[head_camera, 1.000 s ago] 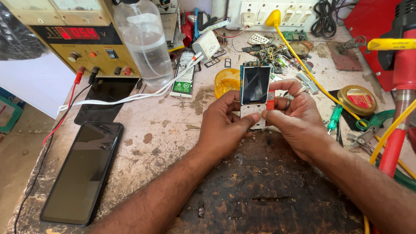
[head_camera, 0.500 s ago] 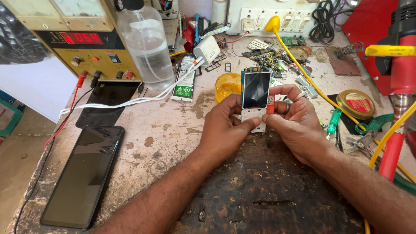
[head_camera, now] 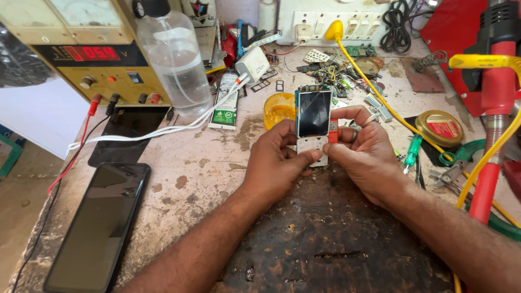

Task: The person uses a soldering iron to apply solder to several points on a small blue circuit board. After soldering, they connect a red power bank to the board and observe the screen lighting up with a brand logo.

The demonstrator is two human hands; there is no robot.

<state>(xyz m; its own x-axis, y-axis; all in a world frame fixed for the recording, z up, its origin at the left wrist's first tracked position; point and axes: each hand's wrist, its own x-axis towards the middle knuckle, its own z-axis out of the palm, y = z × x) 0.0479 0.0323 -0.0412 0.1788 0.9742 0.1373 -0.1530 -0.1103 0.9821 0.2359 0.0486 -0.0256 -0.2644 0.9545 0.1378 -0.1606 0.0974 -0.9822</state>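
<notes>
Both hands hold a small keypad phone board [head_camera: 314, 122] upright above the workbench [head_camera: 217, 163]. It has a dark screen on top and a white key area below. My left hand [head_camera: 279, 160] grips its lower left side, thumb pressed on the key area. From the right side, my right hand [head_camera: 366, 154] grips it with the thumb near the bottom; a ring shows on one finger. A small red part sits at the board's right edge by my right fingers.
A black smartphone [head_camera: 97, 228] lies at the front left. A bench power supply [head_camera: 81, 49], a clear bottle [head_camera: 173, 59], a yellow cup [head_camera: 279, 108], a round tin [head_camera: 440, 128], a green screwdriver [head_camera: 411, 152], loose parts and a red hot-air tool [head_camera: 496, 97] crowd the back and right.
The view has shifted slightly. The phone board has stayed upright between both hands, which have barely moved.
</notes>
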